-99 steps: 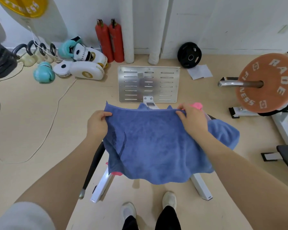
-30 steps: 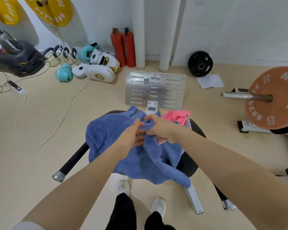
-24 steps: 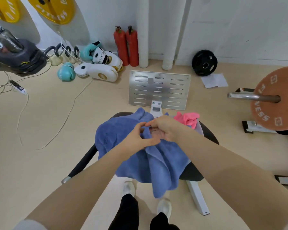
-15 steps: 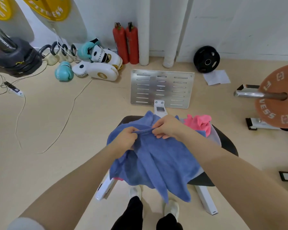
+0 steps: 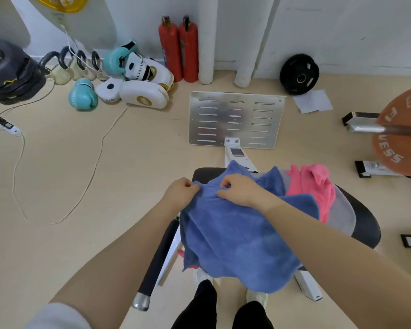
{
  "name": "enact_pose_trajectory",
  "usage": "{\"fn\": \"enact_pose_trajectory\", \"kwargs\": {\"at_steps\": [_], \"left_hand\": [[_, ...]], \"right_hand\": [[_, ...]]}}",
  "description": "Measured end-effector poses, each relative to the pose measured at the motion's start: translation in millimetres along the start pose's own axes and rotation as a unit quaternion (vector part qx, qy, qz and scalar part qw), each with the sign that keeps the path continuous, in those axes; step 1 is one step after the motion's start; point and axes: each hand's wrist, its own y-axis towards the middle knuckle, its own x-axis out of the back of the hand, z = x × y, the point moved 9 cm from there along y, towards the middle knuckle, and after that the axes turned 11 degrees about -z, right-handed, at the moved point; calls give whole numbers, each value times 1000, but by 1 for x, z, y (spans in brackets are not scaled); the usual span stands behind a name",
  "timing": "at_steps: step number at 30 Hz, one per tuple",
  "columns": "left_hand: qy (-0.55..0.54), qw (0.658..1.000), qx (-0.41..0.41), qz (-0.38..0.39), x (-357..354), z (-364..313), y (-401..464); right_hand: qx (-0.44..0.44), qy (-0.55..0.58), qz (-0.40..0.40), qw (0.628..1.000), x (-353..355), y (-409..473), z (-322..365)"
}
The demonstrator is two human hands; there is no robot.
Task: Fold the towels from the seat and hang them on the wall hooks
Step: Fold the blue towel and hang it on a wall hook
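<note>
Far left, a black weight stack (image 5: 8, 74) overhangs a power strip (image 5: 4, 124), whose white cable (image 5: 64, 186) loops across the floor. Beside these lie kettlebells (image 5: 64, 67), teal boxing gloves (image 5: 83, 95) and white strike pads (image 5: 144, 93); two red fire extinguishers (image 5: 179, 48) stand against the wall.

Centre: my left hand (image 5: 179, 193) pinches the top edge of the blue towel (image 5: 237, 238), fingers curled round the cloth. My right hand (image 5: 239, 189), just beside it, grips the same edge with fingers bent into the fabric. The blue towel drapes from both hands over the near side of the black seat (image 5: 365, 224) and hangs past its front edge. Beyond the seat stands the slotted metal footplate (image 5: 235, 119).

Right of my hands, a pink towel (image 5: 313, 186) lies bunched on the seat, touching the blue one, with a grey towel (image 5: 342, 214) partly beneath it. Further right: a black weight plate (image 5: 299, 77) against the wall, a sheet of paper (image 5: 313, 100) on the floor, and an orange plate (image 5: 403, 134) on a barbell.
</note>
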Motion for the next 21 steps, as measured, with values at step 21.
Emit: {"fn": "enact_pose_trajectory", "kwargs": {"at_steps": [21], "left_hand": [[-215, 952, -23, 216, -9, -21, -18]], "right_hand": [[61, 357, 138, 922, 29, -18, 19]]}}
